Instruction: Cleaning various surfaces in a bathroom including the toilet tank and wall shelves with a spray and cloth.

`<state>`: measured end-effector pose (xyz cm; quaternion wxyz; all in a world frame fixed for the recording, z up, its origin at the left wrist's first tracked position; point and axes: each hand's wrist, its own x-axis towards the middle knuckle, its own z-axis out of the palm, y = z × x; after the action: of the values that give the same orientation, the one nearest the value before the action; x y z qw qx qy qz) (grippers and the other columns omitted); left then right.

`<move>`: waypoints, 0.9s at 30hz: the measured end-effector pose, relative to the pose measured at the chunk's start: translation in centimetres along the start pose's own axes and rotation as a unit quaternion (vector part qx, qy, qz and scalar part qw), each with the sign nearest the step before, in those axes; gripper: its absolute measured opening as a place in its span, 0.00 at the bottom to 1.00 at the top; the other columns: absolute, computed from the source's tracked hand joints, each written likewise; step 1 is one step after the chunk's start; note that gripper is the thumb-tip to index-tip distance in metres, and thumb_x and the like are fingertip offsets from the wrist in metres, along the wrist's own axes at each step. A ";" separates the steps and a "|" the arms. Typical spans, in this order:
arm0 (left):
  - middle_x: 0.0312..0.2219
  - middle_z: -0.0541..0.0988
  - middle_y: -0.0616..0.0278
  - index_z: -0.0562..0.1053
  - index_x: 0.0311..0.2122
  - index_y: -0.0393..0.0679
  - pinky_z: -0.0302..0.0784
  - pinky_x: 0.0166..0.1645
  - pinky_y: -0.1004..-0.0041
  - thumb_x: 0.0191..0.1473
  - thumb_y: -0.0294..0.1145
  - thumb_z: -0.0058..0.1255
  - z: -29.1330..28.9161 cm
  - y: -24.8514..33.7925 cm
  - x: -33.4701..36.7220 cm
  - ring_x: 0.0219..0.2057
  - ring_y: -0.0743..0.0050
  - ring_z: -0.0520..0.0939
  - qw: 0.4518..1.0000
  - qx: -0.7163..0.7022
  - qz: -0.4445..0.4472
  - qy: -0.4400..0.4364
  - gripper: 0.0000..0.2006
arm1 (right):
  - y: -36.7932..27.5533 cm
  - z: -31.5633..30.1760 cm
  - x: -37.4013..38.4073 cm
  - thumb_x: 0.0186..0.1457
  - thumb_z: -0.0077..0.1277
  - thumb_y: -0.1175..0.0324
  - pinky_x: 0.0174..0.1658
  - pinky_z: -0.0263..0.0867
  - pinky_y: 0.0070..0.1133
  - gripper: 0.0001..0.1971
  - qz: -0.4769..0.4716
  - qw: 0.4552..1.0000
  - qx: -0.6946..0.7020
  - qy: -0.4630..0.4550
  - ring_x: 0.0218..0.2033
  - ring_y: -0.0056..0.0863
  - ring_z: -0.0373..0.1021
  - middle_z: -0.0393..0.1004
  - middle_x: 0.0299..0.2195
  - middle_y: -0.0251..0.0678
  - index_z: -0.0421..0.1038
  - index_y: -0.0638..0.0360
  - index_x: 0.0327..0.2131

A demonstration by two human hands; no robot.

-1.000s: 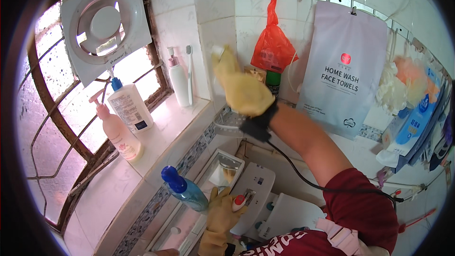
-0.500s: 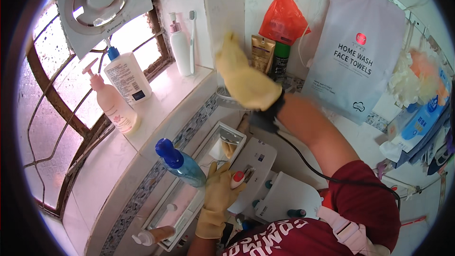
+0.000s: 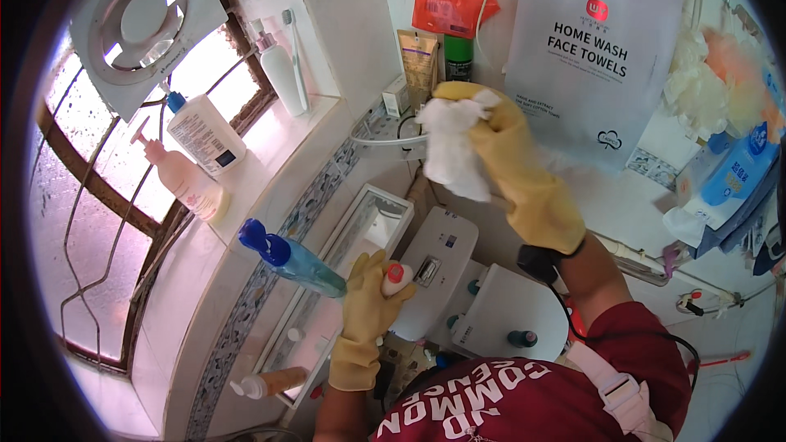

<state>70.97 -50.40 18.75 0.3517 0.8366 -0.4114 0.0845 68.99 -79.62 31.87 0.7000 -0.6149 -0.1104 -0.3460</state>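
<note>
My right hand (image 3: pixel 524 168), in a yellow rubber glove, is closed on a crumpled white cloth (image 3: pixel 458 147) in front of the corner rack. My left hand (image 3: pixel 367 311), gloved too, has its fingers curled round a small white bottle with a red top (image 3: pixel 396 280). Touching or just beside its fingertips is a translucent blue bottle with a dark blue cap (image 3: pixel 307 268); I cannot tell whether that hand also grips it. Under the left hand runs a white-framed glass shelf (image 3: pixel 332 274).
A clear corner rack (image 3: pixel 385 141) carries a gold tube (image 3: pixel 419 61) and a green-capped can (image 3: pixel 458 57). Pump bottles (image 3: pixel 192 180) line the window ledge (image 3: pixel 270 160). Below are a white toilet tank (image 3: pixel 442 258) and lid (image 3: pixel 516 311). A large towel pack (image 3: pixel 589 57) hangs on the wall.
My right hand has moved right and down from the wall corner, and a white cloth now shows in it. My left hand stays by the shelf with the red-topped bottle. The view has shifted slightly.
</note>
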 end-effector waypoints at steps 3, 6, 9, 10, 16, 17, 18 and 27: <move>0.48 0.82 0.48 0.77 0.45 0.36 0.78 0.53 0.62 0.45 0.33 0.73 -1.2 3.5 1.7 0.49 0.50 0.82 0.996 -0.073 -0.032 0.031 0.23 | -1.0 -1.3 -3.5 0.63 0.48 0.81 0.46 0.73 0.21 0.15 0.054 0.996 0.013 0.067 0.39 0.20 0.76 0.80 0.40 0.31 0.75 0.62 0.51; 0.43 0.83 0.50 0.76 0.45 0.36 0.80 0.46 0.66 0.48 0.30 0.71 -2.1 6.9 5.8 0.41 0.56 0.85 0.980 -0.165 -0.075 0.080 0.21 | -1.1 -2.8 -6.4 0.64 0.47 0.80 0.46 0.72 0.21 0.15 0.080 0.992 -0.052 0.080 0.40 0.20 0.76 0.80 0.41 0.31 0.75 0.62 0.52; 0.38 0.82 0.52 0.74 0.48 0.36 0.78 0.45 0.68 0.51 0.29 0.68 -2.8 8.6 11.0 0.38 0.58 0.84 0.935 -0.261 -0.078 0.226 0.20 | -1.0 -3.1 -8.7 0.64 0.47 0.81 0.48 0.72 0.21 0.15 0.110 0.989 -0.026 0.099 0.42 0.20 0.75 0.80 0.42 0.31 0.75 0.62 0.52; 0.38 0.81 0.52 0.74 0.48 0.36 0.77 0.47 0.68 0.52 0.30 0.67 -2.6 8.4 13.2 0.39 0.58 0.83 0.924 -0.257 -0.083 0.271 0.20 | -0.7 -3.6 -9.5 0.64 0.47 0.81 0.48 0.72 0.21 0.15 0.109 0.989 -0.022 0.102 0.42 0.20 0.75 0.80 0.42 0.31 0.75 0.62 0.52; 0.41 0.81 0.46 0.75 0.48 0.36 0.75 0.52 0.62 0.51 0.48 0.66 -4.0 6.1 23.9 0.43 0.50 0.82 0.944 0.012 -0.114 0.310 0.27 | -0.9 -4.4 -12.8 0.63 0.46 0.83 0.52 0.70 0.20 0.18 0.102 0.990 0.052 0.083 0.46 0.21 0.74 0.79 0.46 0.32 0.73 0.63 0.55; 0.41 0.82 0.45 0.76 0.48 0.36 0.76 0.52 0.60 0.50 0.49 0.66 -3.2 5.5 25.0 0.44 0.48 0.83 0.947 0.029 -0.118 0.296 0.28 | -1.0 -4.5 -13.1 0.63 0.46 0.83 0.53 0.70 0.20 0.18 0.108 0.989 0.049 0.085 0.47 0.21 0.74 0.79 0.47 0.32 0.72 0.63 0.55; 0.41 0.83 0.43 0.77 0.48 0.36 0.76 0.51 0.59 0.49 0.51 0.67 -2.7 4.8 25.9 0.45 0.46 0.83 0.950 0.046 -0.121 0.283 0.29 | -1.1 -4.6 -13.4 0.62 0.46 0.84 0.55 0.69 0.20 0.19 0.115 0.989 0.046 0.087 0.48 0.21 0.74 0.79 0.48 0.33 0.72 0.64 0.56; 0.44 0.84 0.43 0.77 0.53 0.40 0.78 0.52 0.59 0.49 0.62 0.61 -0.8 0.8 29.2 0.47 0.45 0.84 0.971 0.145 -0.171 0.086 0.36 | -0.1 -5.4 -14.3 0.62 0.44 0.84 0.59 0.66 0.21 0.20 0.121 0.989 -0.018 0.079 0.52 0.22 0.72 0.77 0.52 0.34 0.72 0.63 0.56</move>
<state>89.40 -68.56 32.37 0.2694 0.9265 -0.2135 0.1531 56.89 -79.67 22.48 0.7322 -0.6068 0.0265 -0.3081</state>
